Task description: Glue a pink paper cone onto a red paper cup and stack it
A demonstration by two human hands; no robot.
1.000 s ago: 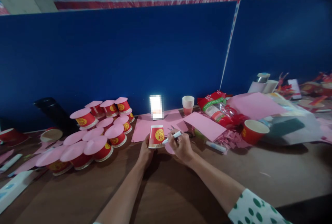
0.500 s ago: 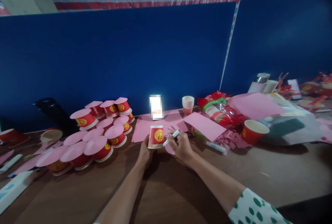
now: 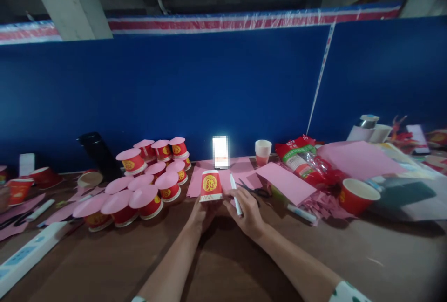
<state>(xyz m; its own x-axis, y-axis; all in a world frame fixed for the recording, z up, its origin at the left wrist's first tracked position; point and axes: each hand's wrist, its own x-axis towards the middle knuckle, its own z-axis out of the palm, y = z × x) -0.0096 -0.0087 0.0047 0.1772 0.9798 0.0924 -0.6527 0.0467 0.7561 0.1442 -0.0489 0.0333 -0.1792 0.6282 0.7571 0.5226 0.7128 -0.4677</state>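
My left hand (image 3: 202,216) grips a red paper cup (image 3: 211,184) with a gold emblem, turned upside down, its rim resting in my fingers. My right hand (image 3: 247,209) is closed around a slim white pen (image 3: 235,195), which points up and away from me. Its fingertips are close to the cup's right side; I cannot tell if they touch it. Behind the cup lie pink paper sheets (image 3: 195,181) and dark scissors (image 3: 260,191), partly hidden by the right hand.
Left, red cups with pink paper cone tops (image 3: 144,199) stand grouped near a black bottle (image 3: 99,155) and a power strip (image 3: 31,255). Right are a white pen (image 3: 301,213), paper scraps (image 3: 321,199), a red cup (image 3: 359,195) and a red bag (image 3: 298,155). A bright phone (image 3: 220,152) stands behind.
The view has shifted, so the table things sit lower and further right. The pen in my right hand has swung away from the cup's side. A pink disc beneath that hand no longer shows.
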